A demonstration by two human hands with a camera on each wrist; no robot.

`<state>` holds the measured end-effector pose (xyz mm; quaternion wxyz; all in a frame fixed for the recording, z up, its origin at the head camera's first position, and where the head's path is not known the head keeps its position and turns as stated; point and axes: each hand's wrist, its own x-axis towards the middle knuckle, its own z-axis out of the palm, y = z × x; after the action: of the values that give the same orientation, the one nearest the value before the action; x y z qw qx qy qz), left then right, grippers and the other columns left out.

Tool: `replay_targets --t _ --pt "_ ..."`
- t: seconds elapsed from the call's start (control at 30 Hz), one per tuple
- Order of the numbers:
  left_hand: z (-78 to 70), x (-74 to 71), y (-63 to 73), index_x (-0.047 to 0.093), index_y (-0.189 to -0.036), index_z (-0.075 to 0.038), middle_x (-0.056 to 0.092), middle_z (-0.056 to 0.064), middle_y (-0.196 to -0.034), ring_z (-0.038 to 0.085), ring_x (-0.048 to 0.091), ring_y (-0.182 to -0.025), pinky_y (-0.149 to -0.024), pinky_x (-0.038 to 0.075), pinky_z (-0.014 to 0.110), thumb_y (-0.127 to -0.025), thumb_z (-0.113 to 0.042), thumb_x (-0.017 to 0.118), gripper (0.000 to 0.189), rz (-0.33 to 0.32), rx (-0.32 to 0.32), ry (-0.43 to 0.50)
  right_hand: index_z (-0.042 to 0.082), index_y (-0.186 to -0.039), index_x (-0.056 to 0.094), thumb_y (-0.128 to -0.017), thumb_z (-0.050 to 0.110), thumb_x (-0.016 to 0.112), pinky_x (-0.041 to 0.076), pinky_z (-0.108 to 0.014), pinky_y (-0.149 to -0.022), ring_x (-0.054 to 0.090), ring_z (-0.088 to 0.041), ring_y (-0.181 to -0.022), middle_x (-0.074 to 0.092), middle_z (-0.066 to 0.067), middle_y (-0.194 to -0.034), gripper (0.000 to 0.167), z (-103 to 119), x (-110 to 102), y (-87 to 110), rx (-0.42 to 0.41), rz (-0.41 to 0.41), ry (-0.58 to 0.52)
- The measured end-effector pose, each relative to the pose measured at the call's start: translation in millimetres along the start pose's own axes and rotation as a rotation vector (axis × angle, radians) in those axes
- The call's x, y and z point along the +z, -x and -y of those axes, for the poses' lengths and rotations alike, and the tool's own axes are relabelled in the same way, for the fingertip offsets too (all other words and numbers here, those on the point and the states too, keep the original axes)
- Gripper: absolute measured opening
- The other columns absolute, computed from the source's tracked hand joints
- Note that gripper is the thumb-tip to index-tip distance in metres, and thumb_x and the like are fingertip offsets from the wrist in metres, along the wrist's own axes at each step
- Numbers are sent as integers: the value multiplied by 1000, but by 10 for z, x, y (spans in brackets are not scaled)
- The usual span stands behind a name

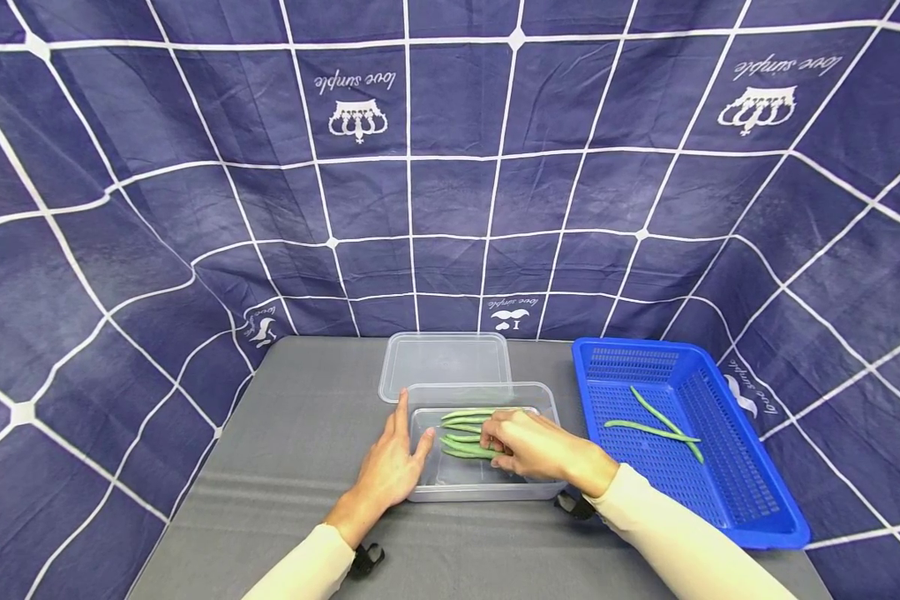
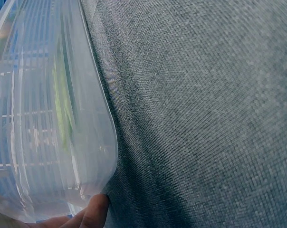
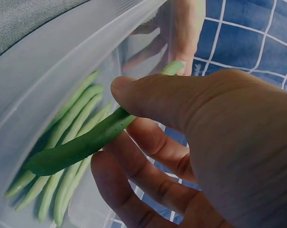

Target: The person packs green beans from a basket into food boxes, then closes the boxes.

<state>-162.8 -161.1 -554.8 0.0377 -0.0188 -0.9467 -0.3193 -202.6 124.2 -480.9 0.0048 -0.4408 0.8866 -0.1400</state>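
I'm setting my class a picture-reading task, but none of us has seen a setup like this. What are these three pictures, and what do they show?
There is no machine: a person works with two bare hands. The widest picture comes from a camera worn on the head; the other two come from cameras on the left and right wrists.

On the grey cloth stands a clear plastic container with green beans inside. Behind it lies a clear lid; to the right, a blue basket holds two crossed beans.

The left hand rests against the container's left end. The right hand pinches one green bean between thumb and fingers.
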Motion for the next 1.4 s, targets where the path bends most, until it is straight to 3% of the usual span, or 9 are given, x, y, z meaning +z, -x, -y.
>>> replay_targets --t 0.63,0.77,1.0,1.4 --pt "-10 2 6 14 -188 -12 55 29 -172 57 73 -137 -111 59 71 -121 -48 58 88 6 -8 7 19 -111 81 -93 18 97 55 -28 -69 61 -2 -82 71 6 -99 25 -63 43 96 33 -1 9" --pt "-8 1 -1 14 -188 -13 55 28 -172 57 73 -137 -111 59 71 -121 -48 58 87 4 -8 7 20 -110 81 -94 17 96 57 -28 -73 63 -3 -84 71 8 -99 22 -64 8 141 37 -12 15" --pt "-1 9 -9 13 -188 -12 55 28 -173 56 71 -140 -113 58 70 -121 -47 58 88 8 -12 1 21 -113 80 -99 18 93 61 -30 -76 72 -2 -93 77 9 -113 19 -92 -50 228 88 -4 -15" --pt "-6 9 -10 11 -189 -15 55 29 -172 56 70 -142 -113 58 70 -121 -48 58 89 11 -9 1 23 -112 81 -101 21 92 60 -30 -73 77 -9 -90 76 10 -110 16 -183 -153 362 140 -40 -6"
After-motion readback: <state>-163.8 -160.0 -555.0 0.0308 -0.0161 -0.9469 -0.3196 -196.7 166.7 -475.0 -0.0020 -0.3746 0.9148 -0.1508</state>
